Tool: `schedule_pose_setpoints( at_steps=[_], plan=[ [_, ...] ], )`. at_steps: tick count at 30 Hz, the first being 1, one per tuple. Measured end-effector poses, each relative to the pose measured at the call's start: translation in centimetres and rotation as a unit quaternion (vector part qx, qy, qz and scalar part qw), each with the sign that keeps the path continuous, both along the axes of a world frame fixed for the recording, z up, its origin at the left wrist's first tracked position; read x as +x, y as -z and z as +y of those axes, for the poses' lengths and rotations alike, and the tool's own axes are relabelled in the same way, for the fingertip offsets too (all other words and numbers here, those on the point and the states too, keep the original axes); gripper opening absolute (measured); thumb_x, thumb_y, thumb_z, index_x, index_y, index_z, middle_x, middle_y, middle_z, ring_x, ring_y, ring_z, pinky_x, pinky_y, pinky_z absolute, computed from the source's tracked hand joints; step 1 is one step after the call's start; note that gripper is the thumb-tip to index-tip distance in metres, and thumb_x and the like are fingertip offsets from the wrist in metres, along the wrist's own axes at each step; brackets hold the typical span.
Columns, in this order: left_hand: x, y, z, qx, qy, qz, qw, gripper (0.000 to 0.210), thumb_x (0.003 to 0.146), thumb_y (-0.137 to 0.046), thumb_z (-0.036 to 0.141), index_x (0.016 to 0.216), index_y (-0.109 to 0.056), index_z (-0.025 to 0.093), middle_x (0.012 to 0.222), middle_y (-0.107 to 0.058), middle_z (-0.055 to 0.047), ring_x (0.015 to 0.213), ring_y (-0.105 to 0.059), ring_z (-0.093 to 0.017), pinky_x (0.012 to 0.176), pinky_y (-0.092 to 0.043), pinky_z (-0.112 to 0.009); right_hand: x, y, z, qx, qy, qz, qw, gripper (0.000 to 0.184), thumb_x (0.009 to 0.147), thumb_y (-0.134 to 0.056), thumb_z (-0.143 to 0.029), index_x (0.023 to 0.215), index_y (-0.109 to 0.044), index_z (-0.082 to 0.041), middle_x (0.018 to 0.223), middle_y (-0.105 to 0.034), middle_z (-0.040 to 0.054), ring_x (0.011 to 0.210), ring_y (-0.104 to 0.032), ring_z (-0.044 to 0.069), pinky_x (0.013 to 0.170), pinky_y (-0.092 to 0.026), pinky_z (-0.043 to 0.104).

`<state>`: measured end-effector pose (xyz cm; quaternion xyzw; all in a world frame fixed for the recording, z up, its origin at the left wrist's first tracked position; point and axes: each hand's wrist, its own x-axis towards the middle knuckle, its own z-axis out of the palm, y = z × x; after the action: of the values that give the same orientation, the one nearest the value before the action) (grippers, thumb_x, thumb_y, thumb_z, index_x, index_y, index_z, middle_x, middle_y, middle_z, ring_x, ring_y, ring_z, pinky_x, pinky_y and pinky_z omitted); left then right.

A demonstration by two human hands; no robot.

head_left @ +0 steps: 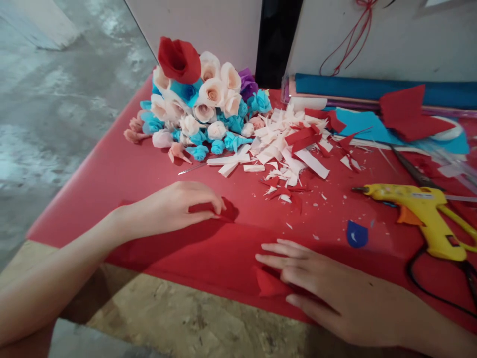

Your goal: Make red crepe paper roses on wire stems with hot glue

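My left hand (pixel 186 206) is at the left of the red-covered table, its thumb and fingertips pinched on the edge of a piece of red paper (pixel 230 211). More red paper seems to lie under that wrist, though it blends with the tabletop. My right hand (pixel 324 288) reaches in from the lower right, palm down with fingers stretched out. A raised corner of red paper (pixel 270 283) shows beside its fingers and thumb; how far it runs under the palm is hidden.
Paper flowers (pixel 212 94) are heaped at the back left, beside white and red paper scraps (pixel 286 139). A yellow glue gun (pixel 421 199) lies at right, near a dark blue paper piece (pixel 357 233). Scissors (pixel 413 166) and a blue paper roll (pixel 372 88) lie behind.
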<state>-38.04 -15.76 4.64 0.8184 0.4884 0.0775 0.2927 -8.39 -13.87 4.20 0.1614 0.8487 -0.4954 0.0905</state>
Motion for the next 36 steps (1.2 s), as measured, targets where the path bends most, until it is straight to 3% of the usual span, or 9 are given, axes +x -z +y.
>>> schedule_pose_setpoints(
  at_steps=[3, 6, 13, 23, 25, 27, 30, 33, 36],
  plan=[
    [0.1, 0.1, 0.0, -0.037, -0.064, 0.038, 0.997, 0.011, 0.085, -0.044, 0.026, 0.089, -0.053, 0.019, 0.081, -0.065, -0.001, 0.071, -0.061, -0.012, 0.064, -0.044, -0.022, 0.1, -0.1, 0.0, -0.005, 0.004, -0.015, 1.000, 0.043, 0.089, -0.036, -0.032, 0.130, -0.039, -0.022, 0.137, -0.034, 0.0007, 0.128, -0.025, 0.018, 0.107, -0.023, 0.035],
    [0.2, 0.0, 0.2, -0.047, -0.076, 0.022, 0.996, 0.011, 0.086, -0.042, 0.027, 0.086, -0.048, 0.017, 0.073, -0.061, 0.001, 0.063, -0.057, -0.010, 0.058, -0.041, -0.020, 0.0, -0.1, 0.0, -0.003, 0.004, -0.027, 1.000, 0.042, 0.089, -0.036, -0.034, 0.130, -0.039, -0.023, 0.137, -0.034, -0.0005, 0.129, -0.024, 0.017, 0.108, -0.023, 0.035],
    [0.0, -0.7, 0.1, -0.025, -0.121, -0.034, 0.992, 0.008, 0.089, -0.037, 0.023, 0.085, -0.039, 0.016, 0.073, -0.046, 0.002, 0.060, -0.045, -0.005, 0.055, -0.037, -0.015, 0.0, 0.0, 0.1, 0.013, -0.012, -0.044, 0.999, 0.043, 0.090, -0.033, -0.036, 0.131, -0.036, -0.025, 0.138, -0.031, -0.0031, 0.129, -0.023, 0.016, 0.108, -0.024, 0.034],
    [0.1, 0.0, 0.0, -0.056, -0.087, -0.024, 0.994, 0.010, 0.089, -0.034, 0.025, 0.085, -0.039, 0.017, 0.076, -0.046, 0.002, 0.065, -0.047, -0.007, 0.062, -0.040, -0.019, 0.1, 0.0, -0.1, 0.021, -0.023, -0.053, 0.998, 0.042, 0.090, -0.033, -0.038, 0.130, -0.037, -0.028, 0.138, -0.032, -0.0055, 0.129, -0.023, 0.015, 0.107, -0.024, 0.034],
    [0.3, 0.0, 0.0, -0.052, -0.100, -0.048, 0.992, 0.010, 0.089, -0.036, 0.024, 0.084, -0.039, 0.017, 0.075, -0.046, 0.002, 0.064, -0.047, -0.007, 0.060, -0.040, -0.018, 0.5, 0.2, -0.3, 0.023, 0.020, -0.036, 0.999, 0.040, 0.088, -0.038, -0.038, 0.127, -0.042, -0.027, 0.135, -0.037, -0.0030, 0.126, -0.031, 0.016, 0.105, -0.029, 0.033],
    [1.0, -0.2, 0.1, -0.052, -0.135, -0.085, 0.986, 0.008, 0.087, -0.038, 0.024, 0.083, -0.040, 0.017, 0.073, -0.047, 0.002, 0.060, -0.045, -0.006, 0.056, -0.038, -0.016, 0.7, 0.4, -0.4, 0.040, 0.113, 0.009, 0.993, 0.036, 0.085, -0.047, -0.037, 0.119, -0.048, -0.025, 0.126, -0.048, 0.0001, 0.117, -0.043, 0.016, 0.099, -0.038, 0.028],
    [3.1, -1.1, 0.5, -0.074, -0.149, -0.137, 0.976, 0.008, 0.085, -0.043, 0.024, 0.081, -0.042, 0.017, 0.071, -0.048, 0.003, 0.058, -0.045, -0.005, 0.054, -0.036, -0.015, 0.7, 0.2, 0.0, 0.061, 0.240, 0.105, 0.963, 0.016, 0.079, -0.057, -0.029, 0.094, -0.056, -0.023, 0.100, -0.060, 0.0002, 0.097, -0.055, 0.013, 0.085, -0.046, 0.020],
    [5.8, -2.3, 1.2, -0.098, -0.125, -0.195, 0.968, 0.009, 0.084, -0.045, 0.024, 0.079, -0.042, 0.018, 0.074, -0.049, 0.002, 0.064, -0.049, -0.007, 0.057, -0.039, -0.016, 0.3, -0.6, 0.9, 0.084, 0.279, 0.177, 0.940, 0.005, 0.075, -0.062, -0.022, 0.076, -0.058, -0.019, 0.100, -0.057, 0.0015, 0.091, -0.056, 0.012, 0.081, -0.046, 0.019],
    [8.2, -3.3, 1.9, -0.126, -0.075, -0.261, 0.954, 0.007, 0.086, -0.040, 0.025, 0.084, -0.041, 0.019, 0.075, -0.052, 0.001, 0.068, -0.053, -0.009, 0.061, -0.042, -0.019, 0.3, -1.3, 1.4, 0.103, 0.295, 0.212, 0.926, 0.006, 0.072, -0.065, -0.020, 0.074, -0.061, -0.018, 0.110, -0.052, 0.0039, 0.091, -0.056, 0.013, 0.081, -0.046, 0.021]
  ],
)
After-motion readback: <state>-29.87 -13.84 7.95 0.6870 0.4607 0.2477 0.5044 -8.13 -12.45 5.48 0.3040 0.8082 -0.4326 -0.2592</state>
